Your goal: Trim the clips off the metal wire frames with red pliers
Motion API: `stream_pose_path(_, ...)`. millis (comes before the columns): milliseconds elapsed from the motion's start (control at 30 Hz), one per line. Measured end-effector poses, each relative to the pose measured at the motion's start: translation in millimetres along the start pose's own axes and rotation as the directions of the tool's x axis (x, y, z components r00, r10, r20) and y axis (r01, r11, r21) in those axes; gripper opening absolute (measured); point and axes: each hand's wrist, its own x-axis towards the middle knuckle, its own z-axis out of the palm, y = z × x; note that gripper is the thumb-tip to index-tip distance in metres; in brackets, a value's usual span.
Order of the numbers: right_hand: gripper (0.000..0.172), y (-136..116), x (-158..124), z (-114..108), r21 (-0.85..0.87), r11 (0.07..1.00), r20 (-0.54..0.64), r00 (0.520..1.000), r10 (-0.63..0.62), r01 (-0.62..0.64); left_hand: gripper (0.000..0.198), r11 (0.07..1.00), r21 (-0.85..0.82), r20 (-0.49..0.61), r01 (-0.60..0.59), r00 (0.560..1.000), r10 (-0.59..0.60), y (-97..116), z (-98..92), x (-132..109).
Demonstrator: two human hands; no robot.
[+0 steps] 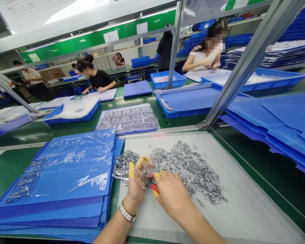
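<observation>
My left hand (136, 184), with yellow finger cots and a beaded wristband (127, 212), holds a stamped metal lattice frame (124, 166) up over a white corrugated plastic sheet (234, 210). My right hand (174, 198) grips small red-handled snips (155, 188), whose tips are close to the frame and partly hidden by my fingers. Beside both hands lies a large heap of small silver metal pieces (189, 171). Another metal frame (22, 181) rests on a stack of blue plastic boards (58, 217) at my left, under clear film (76, 162).
Blue corrugated boards (274, 125) are stacked at my right, and a metal upright (246, 67) rises beyond them. Across the green bench, a blue tray (125, 119) holds rows of metal frames. Several co-workers sit or stand farther back among blue bins.
</observation>
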Motion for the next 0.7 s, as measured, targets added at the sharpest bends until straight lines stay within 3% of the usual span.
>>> stream_pose_path(167, 0.022, 12.2, -5.9, -6.6, 0.093, 0.995, 0.014, 1.000, 0.026, -0.027, 0.063, 1.000, 0.005, 0.011, -0.021, 1.000, 0.021, 2.1, 0.7, -1.4)
stream_pose_path(267, 0.020, 26.4, -7.5, -6.8, 0.394, 0.915, -0.033, 0.994, 0.105, -0.084, 0.060, 0.991, 0.087, 0.022, -0.100, 0.995, 0.098, 1.0, 0.6, -6.4)
stream_pose_path(300, 0.022, 29.9, -5.9, -5.1, 0.546, 0.832, -0.029, 0.990, 0.137, -0.099, 0.057, 0.978, 0.147, 0.047, -0.150, 0.988, 0.145, 0.0, 0.5, -9.1)
stream_pose_path(367, 0.027, 33.5, 0.9, 0.8, 0.810, 0.576, 0.000, 0.982, 0.191, -0.112, 0.056, 0.919, 0.289, 0.147, -0.268, 0.961, 0.234, -2.4, 1.2, -15.4)
stream_pose_path(433, 0.031, 32.7, 10.6, 8.3, 0.942, 0.323, 0.020, 0.976, 0.217, -0.091, 0.064, 0.846, 0.390, 0.265, -0.363, 0.924, 0.274, -3.2, 3.7, -22.0)
stream_pose_path(467, 0.033, 31.5, 15.3, 11.5, 0.969, 0.236, 0.012, 0.974, 0.228, -0.067, 0.069, 0.825, 0.409, 0.303, -0.389, 0.911, 0.279, -2.4, 5.8, -25.0)
stream_pose_path(533, 0.034, 29.1, 22.1, 14.6, 0.988, 0.153, -0.014, 0.970, 0.241, -0.024, 0.073, 0.826, 0.397, 0.320, -0.400, 0.904, 0.283, 1.7, 11.7, -30.5)
stream_pose_path(600, 0.031, 28.4, 23.5, 12.8, 0.984, 0.176, -0.056, 0.963, 0.264, 0.009, 0.068, 0.856, 0.353, 0.287, -0.378, 0.914, 0.285, 7.9, 17.9, -34.4)
stream_pose_path(700, 0.024, 28.4, 15.9, 5.6, 0.901, 0.428, -0.237, 0.908, 0.346, 0.072, 0.060, 0.897, 0.283, 0.211, -0.339, 0.934, 0.287, 14.6, 22.9, -34.4)
